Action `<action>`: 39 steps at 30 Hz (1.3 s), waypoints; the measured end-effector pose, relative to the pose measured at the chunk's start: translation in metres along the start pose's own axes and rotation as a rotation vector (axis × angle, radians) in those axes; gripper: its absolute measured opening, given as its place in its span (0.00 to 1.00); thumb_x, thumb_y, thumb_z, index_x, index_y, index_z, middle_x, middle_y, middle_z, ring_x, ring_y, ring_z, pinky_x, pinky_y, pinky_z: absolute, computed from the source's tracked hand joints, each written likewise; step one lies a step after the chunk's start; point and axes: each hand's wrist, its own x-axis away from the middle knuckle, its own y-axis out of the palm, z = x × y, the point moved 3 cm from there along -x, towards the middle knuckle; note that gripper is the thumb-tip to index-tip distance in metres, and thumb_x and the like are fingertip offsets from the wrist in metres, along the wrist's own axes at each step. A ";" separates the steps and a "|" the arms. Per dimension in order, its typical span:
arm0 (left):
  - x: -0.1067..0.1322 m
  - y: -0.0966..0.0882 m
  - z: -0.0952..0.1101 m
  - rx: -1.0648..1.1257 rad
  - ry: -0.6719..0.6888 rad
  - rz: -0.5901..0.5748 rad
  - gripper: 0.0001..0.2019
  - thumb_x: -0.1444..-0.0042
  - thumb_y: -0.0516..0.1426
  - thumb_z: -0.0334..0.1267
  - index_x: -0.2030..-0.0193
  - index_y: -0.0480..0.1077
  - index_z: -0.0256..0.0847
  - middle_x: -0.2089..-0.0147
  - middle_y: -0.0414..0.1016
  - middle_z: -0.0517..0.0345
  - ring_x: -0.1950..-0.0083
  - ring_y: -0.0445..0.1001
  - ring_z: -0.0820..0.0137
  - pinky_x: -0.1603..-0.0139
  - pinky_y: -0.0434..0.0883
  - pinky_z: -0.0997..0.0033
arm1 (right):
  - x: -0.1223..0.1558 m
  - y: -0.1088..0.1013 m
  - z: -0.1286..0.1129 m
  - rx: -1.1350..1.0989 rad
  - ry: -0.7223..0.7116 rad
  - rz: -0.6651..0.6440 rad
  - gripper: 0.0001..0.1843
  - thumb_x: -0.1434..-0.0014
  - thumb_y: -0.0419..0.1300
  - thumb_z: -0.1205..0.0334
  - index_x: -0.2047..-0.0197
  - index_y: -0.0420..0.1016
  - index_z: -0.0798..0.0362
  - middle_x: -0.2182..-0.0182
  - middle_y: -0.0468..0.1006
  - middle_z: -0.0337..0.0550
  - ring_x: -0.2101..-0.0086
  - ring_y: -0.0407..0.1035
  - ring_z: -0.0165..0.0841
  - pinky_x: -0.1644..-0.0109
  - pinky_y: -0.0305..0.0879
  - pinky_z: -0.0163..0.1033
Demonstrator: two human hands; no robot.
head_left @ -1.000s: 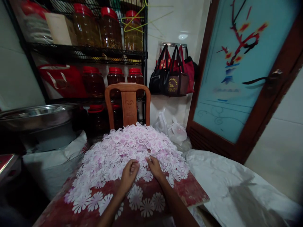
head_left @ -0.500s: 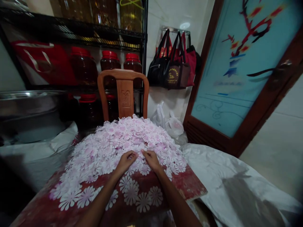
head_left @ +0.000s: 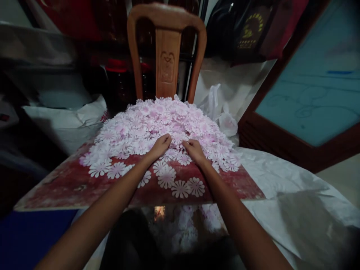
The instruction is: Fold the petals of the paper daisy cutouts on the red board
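A large heap of white and pale pink flower cutouts (head_left: 157,116) covers the far part of a worn red board (head_left: 62,183). At the heap's near edge, my left hand (head_left: 162,144) is closed, its fingertips pinched at one side of a flower cutout (head_left: 179,138). Opposite it, my right hand (head_left: 194,149) is also closed in a pinch at the flower's other side. The exact grip is small and partly hidden. Several loose flower cutouts (head_left: 166,177) lie flat on the board between my forearms.
A carved wooden chair (head_left: 168,56) stands behind the heap. White sheeting (head_left: 270,172) spreads on the right, beside a door (head_left: 309,108). Plastic bags (head_left: 227,123) sit at the back right, and a white sack (head_left: 70,120) is at the left.
The view has tilted down, so the board's near edge and my lap now show. Both hands stay close together at the heap's near edge, still pinched.
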 end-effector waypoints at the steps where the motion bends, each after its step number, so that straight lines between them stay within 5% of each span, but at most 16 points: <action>1: 0.000 0.000 0.001 -0.006 0.002 0.003 0.15 0.38 0.49 0.46 0.73 0.57 0.40 0.75 0.57 0.66 0.72 0.57 0.75 0.67 0.56 0.74 | 0.000 0.000 0.000 0.002 -0.004 -0.002 0.24 0.36 0.58 0.48 0.76 0.64 0.58 0.81 0.62 0.32 0.79 0.57 0.22 0.71 0.58 0.30; 25: -0.010 0.006 -0.003 -0.095 0.028 -0.076 0.16 0.40 0.51 0.44 0.76 0.57 0.39 0.77 0.53 0.64 0.72 0.54 0.76 0.68 0.52 0.73 | 0.004 -0.001 -0.010 -0.111 -0.045 0.027 0.22 0.43 0.58 0.47 0.78 0.66 0.56 0.85 0.63 0.34 0.81 0.55 0.24 0.74 0.52 0.32; 34: -0.012 0.006 -0.010 -0.108 0.088 -0.074 0.17 0.39 0.50 0.45 0.77 0.57 0.39 0.76 0.55 0.63 0.72 0.55 0.75 0.68 0.52 0.72 | 0.008 -0.004 -0.017 -0.055 -0.249 0.177 0.17 0.47 0.61 0.57 0.58 0.78 0.60 0.65 0.78 0.44 0.70 0.68 0.29 0.63 0.65 0.34; 39: -0.013 0.006 -0.013 -0.125 0.081 -0.062 0.21 0.38 0.50 0.48 0.78 0.55 0.40 0.78 0.53 0.64 0.73 0.54 0.75 0.69 0.50 0.70 | 0.022 -0.015 -0.058 0.001 -0.464 0.282 0.10 0.45 0.61 0.61 0.63 0.82 0.55 0.62 0.78 0.45 0.61 0.70 0.32 0.57 0.66 0.37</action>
